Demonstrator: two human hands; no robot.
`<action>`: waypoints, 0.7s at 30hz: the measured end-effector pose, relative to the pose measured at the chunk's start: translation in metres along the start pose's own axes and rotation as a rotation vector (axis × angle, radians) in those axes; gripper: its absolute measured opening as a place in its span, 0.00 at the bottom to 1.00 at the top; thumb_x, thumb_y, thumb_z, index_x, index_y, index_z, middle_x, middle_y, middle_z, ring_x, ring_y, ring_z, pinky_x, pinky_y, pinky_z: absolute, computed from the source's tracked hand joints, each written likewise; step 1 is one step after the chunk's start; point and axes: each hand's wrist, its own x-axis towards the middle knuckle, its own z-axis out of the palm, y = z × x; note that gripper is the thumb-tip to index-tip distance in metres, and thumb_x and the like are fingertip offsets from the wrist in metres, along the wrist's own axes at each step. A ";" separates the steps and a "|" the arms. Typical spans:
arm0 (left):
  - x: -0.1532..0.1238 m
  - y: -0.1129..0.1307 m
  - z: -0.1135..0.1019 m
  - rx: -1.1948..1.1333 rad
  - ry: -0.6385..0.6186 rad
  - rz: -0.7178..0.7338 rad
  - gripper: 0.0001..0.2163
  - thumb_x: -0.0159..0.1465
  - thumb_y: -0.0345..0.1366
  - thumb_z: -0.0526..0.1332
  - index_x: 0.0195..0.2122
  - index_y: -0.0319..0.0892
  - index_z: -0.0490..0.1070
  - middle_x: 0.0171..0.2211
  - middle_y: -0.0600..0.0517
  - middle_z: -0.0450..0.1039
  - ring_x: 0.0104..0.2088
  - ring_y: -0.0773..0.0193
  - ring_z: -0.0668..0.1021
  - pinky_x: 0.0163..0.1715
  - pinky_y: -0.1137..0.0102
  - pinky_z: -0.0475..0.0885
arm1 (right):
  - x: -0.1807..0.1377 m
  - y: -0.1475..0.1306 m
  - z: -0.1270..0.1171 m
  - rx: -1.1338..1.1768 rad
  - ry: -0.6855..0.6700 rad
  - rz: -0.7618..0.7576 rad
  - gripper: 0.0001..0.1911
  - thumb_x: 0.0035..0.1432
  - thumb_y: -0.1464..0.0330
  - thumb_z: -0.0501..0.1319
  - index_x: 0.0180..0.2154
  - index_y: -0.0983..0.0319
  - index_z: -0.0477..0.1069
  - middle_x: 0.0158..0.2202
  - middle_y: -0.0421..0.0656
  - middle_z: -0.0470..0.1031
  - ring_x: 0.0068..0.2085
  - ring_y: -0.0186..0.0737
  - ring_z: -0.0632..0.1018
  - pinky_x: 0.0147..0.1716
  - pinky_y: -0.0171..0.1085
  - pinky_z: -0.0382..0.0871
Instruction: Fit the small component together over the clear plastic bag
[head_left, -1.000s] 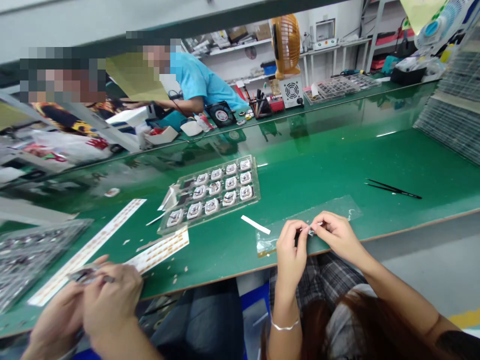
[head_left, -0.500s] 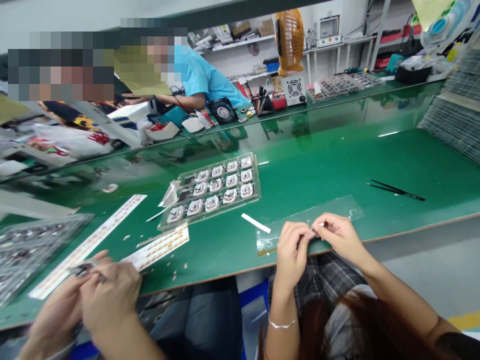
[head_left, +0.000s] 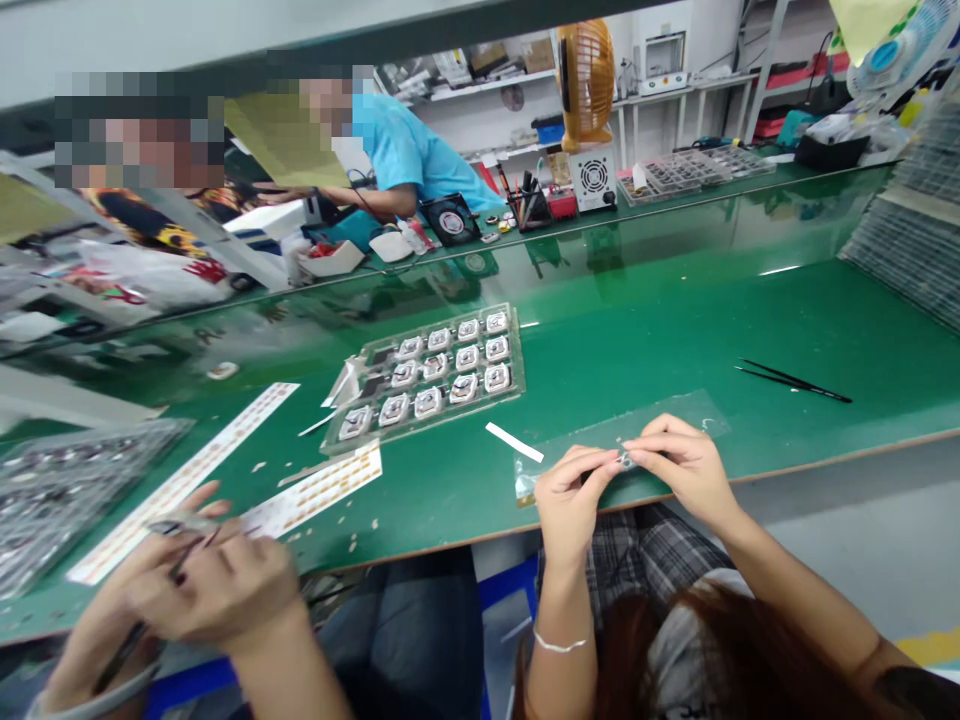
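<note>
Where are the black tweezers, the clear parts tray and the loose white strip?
black tweezers (head_left: 793, 380), head view, middle of the shafts
clear parts tray (head_left: 431, 373), head view, centre of the tray
white strip (head_left: 514, 442), head view, mid-length

A green bench (head_left: 675, 310) carries a parts tray (head_left: 431, 372) and tweezers (head_left: 793, 380). A clear sheet (head_left: 675, 415), white strip (head_left: 514, 442) and label sheets (head_left: 184, 483) lie nearby.

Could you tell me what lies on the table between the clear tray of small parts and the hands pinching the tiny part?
In the head view, a small white strip lies on the green table between the tray and the left hand; the right hand pinches alongside.
</note>
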 end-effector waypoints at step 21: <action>0.000 0.002 0.001 0.011 -0.003 0.031 0.03 0.54 0.32 0.71 0.29 0.48 0.82 0.26 0.51 0.80 0.28 0.66 0.78 0.30 0.73 0.74 | 0.005 -0.001 0.000 0.209 -0.009 0.105 0.04 0.47 0.67 0.73 0.26 0.57 0.79 0.26 0.40 0.77 0.30 0.34 0.76 0.31 0.32 0.70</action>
